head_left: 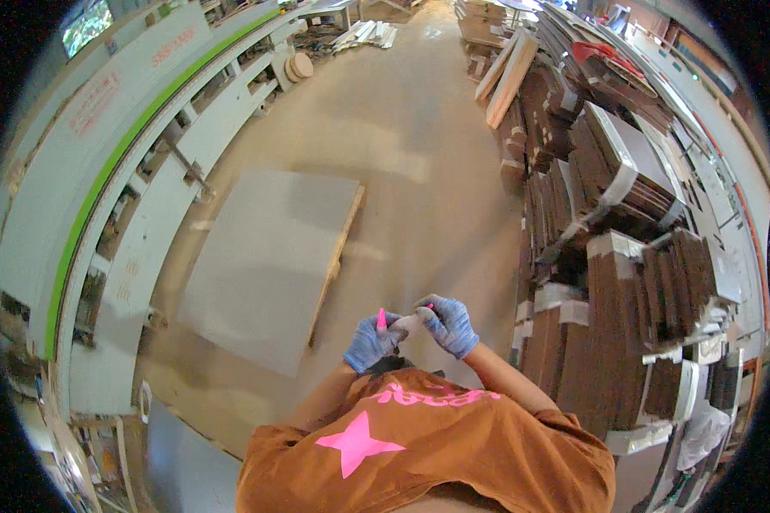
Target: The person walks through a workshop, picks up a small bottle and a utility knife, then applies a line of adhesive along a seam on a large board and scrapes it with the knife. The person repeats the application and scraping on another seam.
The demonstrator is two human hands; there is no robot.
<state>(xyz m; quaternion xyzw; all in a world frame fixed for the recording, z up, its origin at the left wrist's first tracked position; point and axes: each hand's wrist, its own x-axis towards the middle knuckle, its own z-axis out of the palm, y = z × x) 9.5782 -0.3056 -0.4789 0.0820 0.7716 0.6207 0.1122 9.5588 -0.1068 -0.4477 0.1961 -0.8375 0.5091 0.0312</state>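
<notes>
While my left hand [370, 342] grips a pink piece [382, 320], long axis pointing away from me, my right hand [450, 327], fingers curled, hold unclear, sits to its right, a pale piece [411, 324] between.

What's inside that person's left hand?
A bright pink, pointed thing pokes up out of the left hand. The hand covers its lower part, so I can't see how long it is, or whether something else is hidden in there.

The gloves [455, 329] look like knitted cloth, the pink piece [382, 320] plastic; the nine-o'clock panel [265, 265] is smooth and matt, the one-o'clock planks [513, 81] bare wood.
</notes>
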